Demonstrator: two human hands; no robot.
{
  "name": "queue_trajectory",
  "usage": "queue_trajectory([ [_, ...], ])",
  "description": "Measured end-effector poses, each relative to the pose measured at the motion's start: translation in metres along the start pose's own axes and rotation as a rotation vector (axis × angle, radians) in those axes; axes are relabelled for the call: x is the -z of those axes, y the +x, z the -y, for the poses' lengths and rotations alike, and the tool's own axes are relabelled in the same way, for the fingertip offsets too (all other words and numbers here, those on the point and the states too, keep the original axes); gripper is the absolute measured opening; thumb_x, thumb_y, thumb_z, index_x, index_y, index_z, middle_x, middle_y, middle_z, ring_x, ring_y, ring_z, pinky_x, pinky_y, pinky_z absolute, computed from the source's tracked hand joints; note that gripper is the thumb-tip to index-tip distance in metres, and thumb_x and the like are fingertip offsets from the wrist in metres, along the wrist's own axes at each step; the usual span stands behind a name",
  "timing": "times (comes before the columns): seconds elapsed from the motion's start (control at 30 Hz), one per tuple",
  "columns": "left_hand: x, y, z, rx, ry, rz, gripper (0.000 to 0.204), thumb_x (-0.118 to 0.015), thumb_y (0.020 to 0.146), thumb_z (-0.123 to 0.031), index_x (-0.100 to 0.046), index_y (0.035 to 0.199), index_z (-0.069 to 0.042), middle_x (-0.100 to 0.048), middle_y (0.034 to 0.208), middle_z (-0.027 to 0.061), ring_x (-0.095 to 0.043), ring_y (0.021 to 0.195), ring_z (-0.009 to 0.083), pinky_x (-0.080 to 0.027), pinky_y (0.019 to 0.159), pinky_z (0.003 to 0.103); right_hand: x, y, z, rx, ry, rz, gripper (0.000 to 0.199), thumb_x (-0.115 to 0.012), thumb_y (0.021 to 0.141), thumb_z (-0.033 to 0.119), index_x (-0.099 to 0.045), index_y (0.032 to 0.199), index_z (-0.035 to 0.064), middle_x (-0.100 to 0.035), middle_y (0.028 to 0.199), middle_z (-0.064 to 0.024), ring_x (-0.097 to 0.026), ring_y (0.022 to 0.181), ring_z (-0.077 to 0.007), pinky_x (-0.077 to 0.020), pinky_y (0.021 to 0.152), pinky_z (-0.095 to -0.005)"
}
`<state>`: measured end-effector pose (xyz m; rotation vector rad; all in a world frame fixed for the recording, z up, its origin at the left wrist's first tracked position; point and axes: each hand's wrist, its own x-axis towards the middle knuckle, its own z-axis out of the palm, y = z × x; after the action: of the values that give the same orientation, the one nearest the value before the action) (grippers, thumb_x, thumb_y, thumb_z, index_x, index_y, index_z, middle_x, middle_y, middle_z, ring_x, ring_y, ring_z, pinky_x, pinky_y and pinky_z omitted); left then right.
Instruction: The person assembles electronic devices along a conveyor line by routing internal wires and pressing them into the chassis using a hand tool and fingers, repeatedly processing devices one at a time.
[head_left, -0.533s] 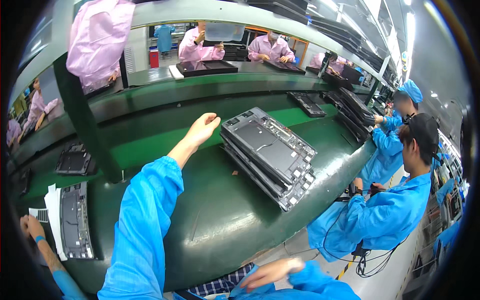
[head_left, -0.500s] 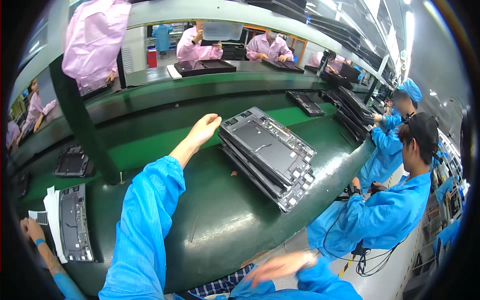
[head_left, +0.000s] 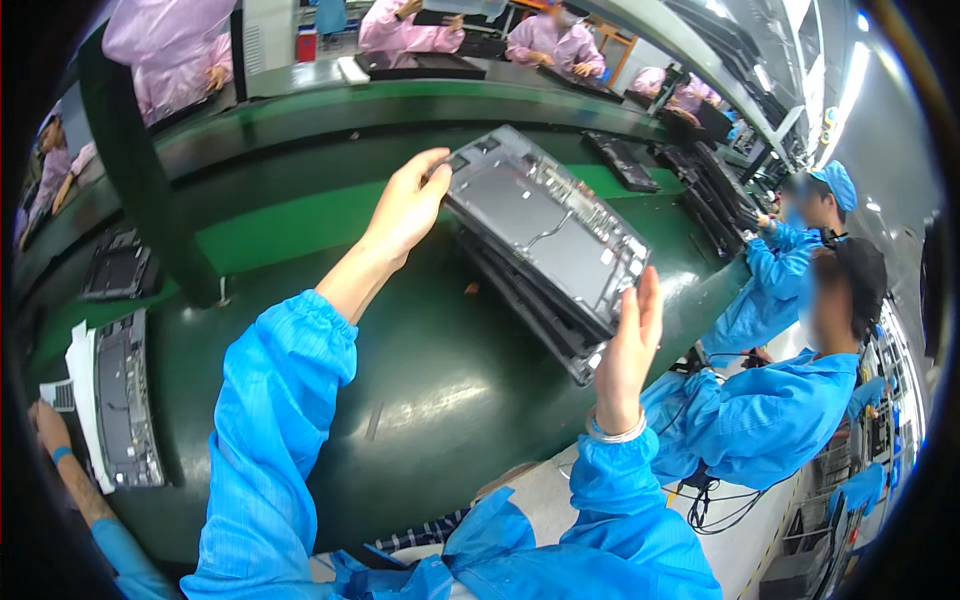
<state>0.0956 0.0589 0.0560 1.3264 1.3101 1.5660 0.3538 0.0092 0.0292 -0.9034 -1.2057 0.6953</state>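
A dark laptop base [head_left: 510,212] with its inside bared, showing a circuit board, battery and black cable, is held between my two hands. My left hand [head_left: 405,208] grips its far left corner, thumb on top and fingers around the edge. At the opposite end, my right hand [head_left: 630,345] has its thumb and fingers against the near right corner. The held base is tilted and raised above a stack of similar laptop bases [head_left: 510,300] on the dark green bench. It hides much of that stack.
A laptop base [head_left: 125,400] lies at left beside white sheets and another person's arm [head_left: 75,475]. A green post [head_left: 150,180] rises at left. More bases [head_left: 705,195] are stacked at far right. Two people in blue [head_left: 770,420] are along the right side.
My right hand has come up from the lower edge to the base's near right corner. The top base has lifted off the stack, with my left hand closed on its far corner.
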Motion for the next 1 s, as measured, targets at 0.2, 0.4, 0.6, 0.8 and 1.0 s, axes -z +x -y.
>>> queue_trajectory([
  [0.2, 0.010, -0.049, -0.026, 0.048, -0.184, -0.075, 0.048, -0.058, 0.097, -0.017, -0.044, 0.138, 0.002, -0.059, 0.113, 0.0086, -0.058, 0.102, 0.0142, -0.048, 0.093, 0.031, 0.002, -0.001, 0.006, -0.109, -0.048, -0.004, 0.054, -0.053, 0.098, 0.010, -0.029, 0.145, -0.0001, -0.031, 0.150, -0.0261, -0.031, 0.140, -0.0284, -0.0267, 0.113, -0.0366],
  [0.4, 0.015, -0.091, -0.061, 0.117, -0.539, -0.044, 0.054, -0.066, 0.090, -0.011, -0.043, 0.138, 0.001, -0.059, 0.121, 0.0110, -0.059, 0.104, 0.0174, -0.047, 0.094, 0.033, 0.015, -0.001, -0.003, -0.054, 0.070, -0.091, 0.039, -0.053, 0.099, 0.016, -0.042, 0.135, 0.0031, -0.044, 0.143, -0.0202, -0.044, 0.130, -0.0225, -0.0350, 0.105, -0.0334],
  [0.6, 0.040, -0.153, -0.065, 0.084, -0.633, -0.206, 0.057, -0.065, 0.090, -0.011, -0.040, 0.141, -0.002, -0.062, 0.114, 0.0116, -0.059, 0.102, 0.0176, -0.045, 0.093, 0.035, -0.001, -0.038, 0.031, -0.056, 0.127, 0.006, 0.033, -0.053, 0.098, 0.015, -0.049, 0.128, 0.0025, -0.049, 0.139, -0.0164, -0.046, 0.129, -0.0216, -0.0349, 0.106, -0.0334],
  [0.8, 0.074, -0.288, -0.074, -0.026, -0.695, -0.394, 0.059, -0.051, 0.094, 0.001, -0.029, 0.149, -0.001, -0.056, 0.127, 0.0154, -0.058, 0.113, 0.0201, -0.048, 0.095, 0.035, -0.007, -0.117, 0.060, 0.214, 0.235, 0.276, 0.029, -0.047, 0.094, 0.012, -0.051, 0.120, -0.0028, -0.044, 0.140, -0.0306, -0.040, 0.135, -0.0361, -0.0271, 0.113, -0.0446],
  [1.0, 0.119, -0.429, -0.036, -0.019, -0.602, -0.850, 0.064, -0.050, 0.094, -0.011, -0.023, 0.152, -0.007, -0.043, 0.145, 0.0165, -0.045, 0.132, 0.0291, -0.038, 0.109, 0.043, -0.053, -0.152, 0.045, -0.106, 0.334, 0.993, 0.031, -0.044, 0.092, -0.007, -0.049, 0.122, -0.0030, -0.041, 0.144, -0.0275, -0.045, 0.132, -0.0327, -0.0376, 0.107, -0.0405],
])
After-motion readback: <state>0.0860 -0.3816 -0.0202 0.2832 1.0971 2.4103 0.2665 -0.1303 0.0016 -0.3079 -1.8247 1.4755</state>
